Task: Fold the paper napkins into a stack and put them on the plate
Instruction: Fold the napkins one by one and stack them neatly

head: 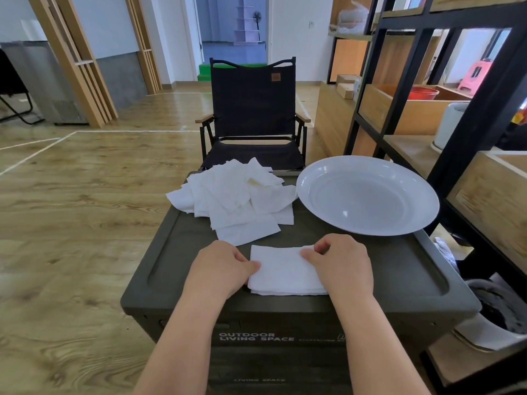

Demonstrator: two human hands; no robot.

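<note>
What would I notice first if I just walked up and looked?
Probably the big white plate, with nothing on it, at the table's far right. Next, the messy pile of napkins at the far left. Then the left hand and right hand holding a folded napkin stack near the front.

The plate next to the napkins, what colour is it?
Plain white plate, no pattern; the head view shows it.

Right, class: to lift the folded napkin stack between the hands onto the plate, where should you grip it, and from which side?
Grip the folded napkin stack at its two short side edges, left hand and right hand coming in from either side. It lies flat with loose layered edges toward the person, so pinching all layers at both ends should keep it together on the way to the plate.
</note>
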